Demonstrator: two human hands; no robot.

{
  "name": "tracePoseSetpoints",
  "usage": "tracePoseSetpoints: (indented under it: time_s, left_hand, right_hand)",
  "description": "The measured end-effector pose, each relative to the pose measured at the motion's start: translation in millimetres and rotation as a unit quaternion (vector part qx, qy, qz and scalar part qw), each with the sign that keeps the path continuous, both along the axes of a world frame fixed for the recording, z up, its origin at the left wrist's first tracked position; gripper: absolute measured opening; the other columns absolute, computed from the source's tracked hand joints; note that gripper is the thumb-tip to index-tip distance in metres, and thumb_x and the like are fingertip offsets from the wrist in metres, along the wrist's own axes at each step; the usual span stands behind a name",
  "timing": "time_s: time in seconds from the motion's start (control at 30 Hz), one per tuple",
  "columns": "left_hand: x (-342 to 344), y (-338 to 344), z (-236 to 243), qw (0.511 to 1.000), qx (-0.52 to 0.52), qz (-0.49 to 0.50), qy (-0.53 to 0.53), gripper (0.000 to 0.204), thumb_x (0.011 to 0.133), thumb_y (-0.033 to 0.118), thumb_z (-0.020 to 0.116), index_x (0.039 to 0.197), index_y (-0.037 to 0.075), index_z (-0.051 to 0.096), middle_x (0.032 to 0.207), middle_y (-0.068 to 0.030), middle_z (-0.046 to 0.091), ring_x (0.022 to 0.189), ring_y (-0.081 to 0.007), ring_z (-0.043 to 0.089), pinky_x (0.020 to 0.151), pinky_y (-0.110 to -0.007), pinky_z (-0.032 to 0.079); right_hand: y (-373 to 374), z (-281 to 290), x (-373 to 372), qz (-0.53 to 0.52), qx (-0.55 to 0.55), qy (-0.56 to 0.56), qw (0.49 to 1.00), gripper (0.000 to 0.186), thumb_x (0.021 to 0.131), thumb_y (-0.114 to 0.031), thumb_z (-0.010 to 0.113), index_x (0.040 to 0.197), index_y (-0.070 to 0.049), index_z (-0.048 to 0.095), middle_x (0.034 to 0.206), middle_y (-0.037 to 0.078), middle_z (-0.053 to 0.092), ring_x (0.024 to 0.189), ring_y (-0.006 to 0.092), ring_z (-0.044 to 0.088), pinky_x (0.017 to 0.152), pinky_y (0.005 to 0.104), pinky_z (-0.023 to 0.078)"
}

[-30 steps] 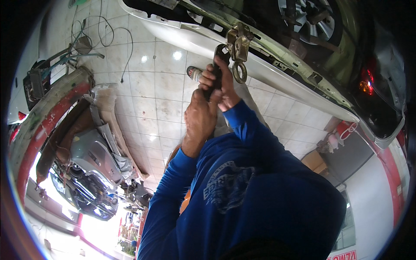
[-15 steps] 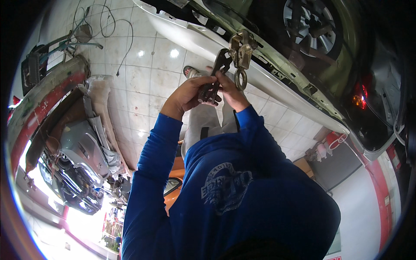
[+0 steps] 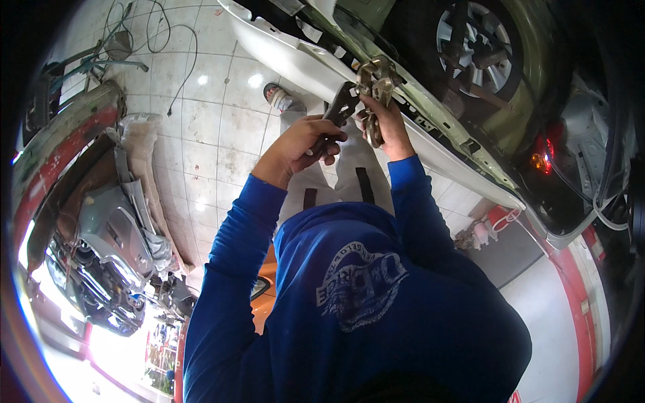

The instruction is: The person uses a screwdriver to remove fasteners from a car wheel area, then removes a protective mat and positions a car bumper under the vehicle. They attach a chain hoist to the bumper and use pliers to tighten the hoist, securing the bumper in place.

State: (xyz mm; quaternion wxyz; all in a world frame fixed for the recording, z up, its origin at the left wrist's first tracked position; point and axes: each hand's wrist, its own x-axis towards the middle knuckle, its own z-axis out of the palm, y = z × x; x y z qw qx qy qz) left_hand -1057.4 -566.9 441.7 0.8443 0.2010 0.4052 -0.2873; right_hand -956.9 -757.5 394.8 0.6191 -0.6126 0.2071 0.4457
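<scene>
My left hand (image 3: 309, 142) is closed around a dark metal hand tool (image 3: 341, 107) that looks like pliers. The tool's upper end reaches close to a brass-coloured metal pull clamp (image 3: 377, 77); whether they touch I cannot tell. That clamp sits at the sill edge of a green car body (image 3: 463, 138), with a metal ring (image 3: 373, 131) hanging below it. Wrapped around the clamp's lower part is my right hand (image 3: 392, 127), fingers partly hidden behind the metal.
A long white body panel (image 3: 295, 57) runs along the car, close to my legs. A wheel (image 3: 474, 48) lies inside the car. Removed bumpers and panels (image 3: 114, 225) are stacked at left. A cable (image 3: 191, 74) lies on the tiled floor (image 3: 222, 134).
My right hand has left the dark tool and moved onto the clamp. My left hand keeps the tool. A foot shows farther forward, and the view has shifted slightly.
</scene>
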Motion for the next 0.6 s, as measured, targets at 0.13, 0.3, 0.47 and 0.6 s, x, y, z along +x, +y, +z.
tracePoseSetpoints:
  time_s: [0.13, 0.3, 0.47, 0.6]
  left_hand:
    - [3.9, 21.8, -7.2, 0.999, -0.034, -0.02, 0.009, 0.013, 0.093, 0.006, 0.062, 0.101, -0.004, 0.059, 0.088, -0.0163, 0.067, 0.062, -0.0216, 0.063, 0.05, -0.037, 0.051]
    - [14.5, 53.4, -22.9, 0.996, -0.064, -0.057, 0.01, 0.015, 0.093, 0.007, 0.061, 0.103, -0.004, 0.059, 0.09, -0.0156, 0.066, 0.063, -0.0209, 0.061, 0.05, -0.036, 0.05]
    - [6.4, 41.1, -13.7, 0.997, -0.036, -0.06, 0.014, 0.016, 0.096, 0.008, 0.061, 0.105, -0.005, 0.061, 0.093, -0.0151, 0.067, 0.064, -0.022, 0.062, 0.053, -0.038, 0.055]
    - [6.2, 40.7, -18.9, 0.993, -0.103, -0.03, 0.052, 0.016, 0.098, 0.012, 0.063, 0.104, -0.002, 0.062, 0.092, -0.0115, 0.067, 0.064, -0.0208, 0.062, 0.055, -0.039, 0.057]
  right_hand:
    - [12.1, -20.6, -17.5, -0.101, -0.053, -0.028, 0.993, 0.028, 0.085, -0.032, 0.081, 0.097, -0.012, 0.065, 0.066, 0.001, 0.061, 0.046, 0.0093, 0.051, 0.039, 0.0256, 0.037]
    - [32.5, -25.7, -20.0, -0.145, -0.079, -0.024, 0.986, 0.03, 0.082, -0.031, 0.082, 0.095, -0.013, 0.063, 0.063, 0.001, 0.058, 0.043, 0.0099, 0.05, 0.038, 0.0262, 0.037]
    - [39.9, -18.0, -17.9, -0.143, -0.101, 0.02, 0.984, 0.022, 0.089, -0.029, 0.076, 0.091, -0.012, 0.063, 0.061, 0.0, 0.057, 0.042, 0.0099, 0.048, 0.037, 0.0262, 0.036]
    - [41.4, -17.0, -14.4, -0.119, -0.103, 0.01, 0.987, 0.022, 0.091, -0.029, 0.074, 0.089, -0.01, 0.064, 0.06, 0.001, 0.057, 0.04, 0.0097, 0.047, 0.036, 0.0261, 0.034]
